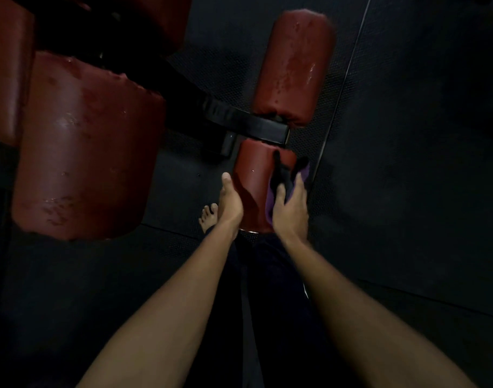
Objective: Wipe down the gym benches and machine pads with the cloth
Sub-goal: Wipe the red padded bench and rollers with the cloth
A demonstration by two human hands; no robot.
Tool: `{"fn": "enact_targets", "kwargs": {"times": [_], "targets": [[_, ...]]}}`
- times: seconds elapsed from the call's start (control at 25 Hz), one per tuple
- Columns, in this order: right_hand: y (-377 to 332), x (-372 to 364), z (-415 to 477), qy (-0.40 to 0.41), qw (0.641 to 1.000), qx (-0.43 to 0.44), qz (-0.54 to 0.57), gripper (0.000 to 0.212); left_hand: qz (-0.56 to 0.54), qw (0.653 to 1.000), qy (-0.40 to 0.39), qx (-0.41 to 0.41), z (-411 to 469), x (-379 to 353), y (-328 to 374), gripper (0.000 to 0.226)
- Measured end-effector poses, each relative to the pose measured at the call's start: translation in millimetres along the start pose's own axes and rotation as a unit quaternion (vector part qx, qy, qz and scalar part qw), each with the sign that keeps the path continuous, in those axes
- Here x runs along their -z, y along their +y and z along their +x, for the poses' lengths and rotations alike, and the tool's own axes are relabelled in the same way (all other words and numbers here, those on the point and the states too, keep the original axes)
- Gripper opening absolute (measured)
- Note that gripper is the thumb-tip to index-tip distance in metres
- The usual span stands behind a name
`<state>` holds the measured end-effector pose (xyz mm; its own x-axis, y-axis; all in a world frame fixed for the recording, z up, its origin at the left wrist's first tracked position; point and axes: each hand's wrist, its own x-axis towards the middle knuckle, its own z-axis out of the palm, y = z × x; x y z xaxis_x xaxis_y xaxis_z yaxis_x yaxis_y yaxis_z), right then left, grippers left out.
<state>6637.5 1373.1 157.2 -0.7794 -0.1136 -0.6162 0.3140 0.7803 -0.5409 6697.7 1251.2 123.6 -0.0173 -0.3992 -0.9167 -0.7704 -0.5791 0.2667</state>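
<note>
Head view: the roller may turn under your wipe

Your biggest risk, as I judge it, is the near roller pad rotating on the black bar as you drag across it; then the cloth only rides along and the far side stays dirty. The cloth is bunched, so a loose tail could slip from your grasp. Your bare foot sits just beside the roller's near end; mind it if the arm swings. The far roller pad looks spotted with wet, so it may be slick.

Your left hand lies along the roller's left flank, thumb straight; its fingers are hidden, so I cannot tell whether they curl round. Your right hand pinches the purple-and-black cloth between thumb and fingers, pressing it on the roller's right side.
</note>
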Motion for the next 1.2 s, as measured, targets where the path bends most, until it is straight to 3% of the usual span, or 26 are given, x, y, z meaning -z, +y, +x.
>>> {"fn": "enact_targets", "kwargs": {"times": [0.08,0.2,0.36,0.44,0.52,0.6,0.64,0.72,0.76,0.84,0.96,1.0,1.12,1.2], "targets": [[18,-9,-39,-0.026,0.997,0.039,-0.055,0.065,-0.003,0.999,0.006,0.040,2,2,2,0.108],[19,-13,-63,-0.064,0.977,0.144,-0.145,0.069,0.015,0.998,0.039,-0.048,-67,-11,32,0.073],[-13,1,-3,-0.010,0.946,0.274,-0.174,0.058,0.028,0.991,0.071,-0.109,-87,-24,17,0.066],[-27,12,30,0.017,0.965,0.228,-0.128,0.056,0.035,0.991,0.062,-0.116,-81,-22,12,0.059],[-28,14,32,0.011,0.994,0.104,-0.018,0.060,0.050,0.992,0.057,-0.098,-82,-12,18,0.058],[-9,5,9,0.005,1.000,-0.010,0.024,0.062,0.026,0.998,0.032,-0.042,-69,-3,27,0.069],[2,-1,-7,0.005,0.999,-0.032,0.015,0.062,0.011,1.000,0.029,-0.006,-54,-1,27,0.085],[14,-11,-44,-0.003,1.000,-0.009,-0.019,0.061,-0.012,0.998,0.048,0.041,3,-6,-8,0.128],[16,-15,-56,-0.015,0.999,0.014,-0.040,0.061,-0.013,0.997,0.062,0.053,21,-9,-21,0.139],[7,-15,-65,-0.036,0.990,0.093,-0.099,0.060,0.014,0.998,0.058,0.031,-4,-7,-6,0.127],[-12,-10,-34,-0.045,0.960,0.221,-0.163,0.056,0.027,0.995,0.057,-0.073,-84,-13,19,0.073],[-18,-6,-15,-0.029,0.955,0.236,-0.177,0.055,0.032,0.993,0.054,-0.101,-92,-19,13,0.066],[-36,6,20,0.006,0.973,0.196,-0.123,0.054,0.012,0.993,0.057,-0.105,-86,-12,3,0.067],[-36,2,9,0.021,0.986,0.147,-0.071,0.057,0.058,0.994,0.054,-0.077,-66,-1,2,0.083]]}}
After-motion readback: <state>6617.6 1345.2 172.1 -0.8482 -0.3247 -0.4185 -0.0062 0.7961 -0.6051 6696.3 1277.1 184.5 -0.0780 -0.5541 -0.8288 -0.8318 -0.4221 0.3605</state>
